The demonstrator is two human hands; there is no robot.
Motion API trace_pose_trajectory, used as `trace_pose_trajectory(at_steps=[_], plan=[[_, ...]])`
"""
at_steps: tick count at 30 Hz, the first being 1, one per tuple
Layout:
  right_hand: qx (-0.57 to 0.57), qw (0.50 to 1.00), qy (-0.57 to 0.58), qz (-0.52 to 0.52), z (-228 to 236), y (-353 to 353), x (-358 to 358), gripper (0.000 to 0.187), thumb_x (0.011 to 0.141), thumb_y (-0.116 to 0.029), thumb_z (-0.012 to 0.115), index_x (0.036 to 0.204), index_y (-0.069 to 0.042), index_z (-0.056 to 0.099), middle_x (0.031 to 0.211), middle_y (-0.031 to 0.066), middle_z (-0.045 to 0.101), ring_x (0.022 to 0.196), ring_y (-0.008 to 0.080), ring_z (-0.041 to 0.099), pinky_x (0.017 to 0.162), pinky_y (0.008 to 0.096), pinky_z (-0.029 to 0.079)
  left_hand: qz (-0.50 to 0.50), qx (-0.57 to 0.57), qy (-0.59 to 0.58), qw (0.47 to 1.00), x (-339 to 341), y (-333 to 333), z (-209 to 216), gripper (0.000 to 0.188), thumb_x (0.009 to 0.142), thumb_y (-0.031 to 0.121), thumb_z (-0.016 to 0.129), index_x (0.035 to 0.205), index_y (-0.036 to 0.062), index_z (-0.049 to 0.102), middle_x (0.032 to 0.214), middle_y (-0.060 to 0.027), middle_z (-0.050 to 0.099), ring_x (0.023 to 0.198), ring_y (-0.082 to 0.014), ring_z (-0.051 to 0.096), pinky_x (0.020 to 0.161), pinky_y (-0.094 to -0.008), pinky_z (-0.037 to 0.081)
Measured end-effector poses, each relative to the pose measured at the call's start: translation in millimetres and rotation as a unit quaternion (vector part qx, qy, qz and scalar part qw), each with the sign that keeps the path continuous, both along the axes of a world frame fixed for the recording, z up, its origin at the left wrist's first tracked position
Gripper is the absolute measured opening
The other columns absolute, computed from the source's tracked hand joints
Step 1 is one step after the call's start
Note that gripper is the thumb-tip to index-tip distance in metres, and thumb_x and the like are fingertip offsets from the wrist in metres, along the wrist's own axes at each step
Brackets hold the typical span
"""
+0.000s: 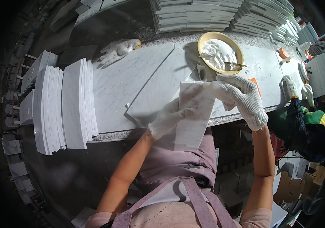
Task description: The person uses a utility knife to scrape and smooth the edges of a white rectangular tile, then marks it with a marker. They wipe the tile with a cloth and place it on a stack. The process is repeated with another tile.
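A white marble tile with grey veins [195, 114] is held up off the bench in front of my apron. My left hand [171, 119], in a white knit glove, grips its left edge with the thumb across the face. My right hand [246, 100], gloved too, is closed at the tile's upper right corner. Its fingers press a pale, wadded piece there, whose kind I cannot make out. Just beyond stands a yellow bowl [200, 45] of white paste [216, 47], a thin-bladed knife [235, 64] lying in it.
Large marble slabs [132, 72] cover the bench. A loose white glove [117, 52] lies far left. Tile stacks stand at left [77, 106] and at the back [196, 15]. At right, another person's gloved hand [290, 86] rests near the bench edge.
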State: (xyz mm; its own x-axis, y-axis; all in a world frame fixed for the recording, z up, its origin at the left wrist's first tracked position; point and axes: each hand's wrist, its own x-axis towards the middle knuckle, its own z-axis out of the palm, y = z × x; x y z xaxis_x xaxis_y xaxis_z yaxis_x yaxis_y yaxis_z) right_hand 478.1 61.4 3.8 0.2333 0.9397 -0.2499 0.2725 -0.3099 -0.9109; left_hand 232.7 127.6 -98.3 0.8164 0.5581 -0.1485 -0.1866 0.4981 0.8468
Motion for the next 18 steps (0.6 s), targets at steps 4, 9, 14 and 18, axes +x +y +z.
trace_pose_trajectory(at_steps=[4,9,14,18], plan=[[-0.007,1.0,0.007,-0.014,4.0,0.2,-1.7,0.037,0.099,-0.015,0.067,0.131,0.003,0.071,0.103,0.0064,0.076,0.08,0.0071,0.066,0.072,0.0244,0.057,0.004,0.004,-0.02,1.0,-0.3,-0.4,1.3,0.079,0.101,0.01,0.072,0.165,-0.0036,0.028,0.166,-0.0154,0.041,0.151,-0.0236,0.043,0.125,-0.0395,0.037],[0.011,1.0,-0.004,0.006,0.3,1.0,-0.9,0.05,0.101,-0.038,0.068,0.138,-0.003,0.068,0.084,0.003,0.071,0.071,0.0057,0.065,0.06,0.0222,0.054,-0.005,0.002,-0.007,1.0,0.4,1.0,-2.8,0.081,0.1,0.013,0.074,0.165,-0.0026,0.028,0.166,-0.0156,0.041,0.151,-0.0241,0.043,0.125,-0.0396,0.037],[0.013,1.0,0.002,0.006,-2.8,0.6,1.4,0.05,0.101,-0.036,0.068,0.137,-0.002,0.068,0.083,0.0029,0.071,0.07,0.0056,0.065,0.06,0.022,0.053,-0.009,-0.007,0.018,1.0,-0.4,1.6,-5.7,0.082,0.099,0.015,0.075,0.165,-0.0019,0.029,0.166,-0.0151,0.041,0.15,-0.0241,0.043,0.125,-0.0394,0.037],[0.008,1.0,-0.006,0.006,-0.4,1.8,1.0,0.048,0.101,-0.035,0.068,0.136,-0.002,0.069,0.083,0.0028,0.07,0.07,0.0054,0.064,0.059,0.0217,0.053,-0.003,-0.001,0.01,1.0,0.2,0.9,-2.9,0.083,0.099,0.016,0.076,0.165,-0.0019,0.029,0.167,-0.0146,0.041,0.15,-0.0239,0.043,0.125,-0.039,0.037]])
